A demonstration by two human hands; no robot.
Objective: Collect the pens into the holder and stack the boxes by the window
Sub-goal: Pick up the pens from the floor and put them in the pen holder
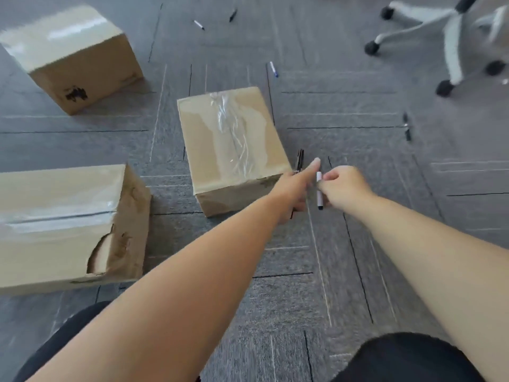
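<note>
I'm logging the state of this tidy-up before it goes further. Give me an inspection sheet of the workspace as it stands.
Surface: grey carpet tiles, no table.
Job's things: three taped cardboard boxes, all apart and unstacked: far-left box, middle box, torn near-left box. Loose pens on the floor. No holder in view.
Clutter: nothing seen.
Hands: right hand holds a white pen; left hand holds a black pen.
Cables: nothing seen.
Surroundings: white wheeled chair base at far right; no window in view.
</note>
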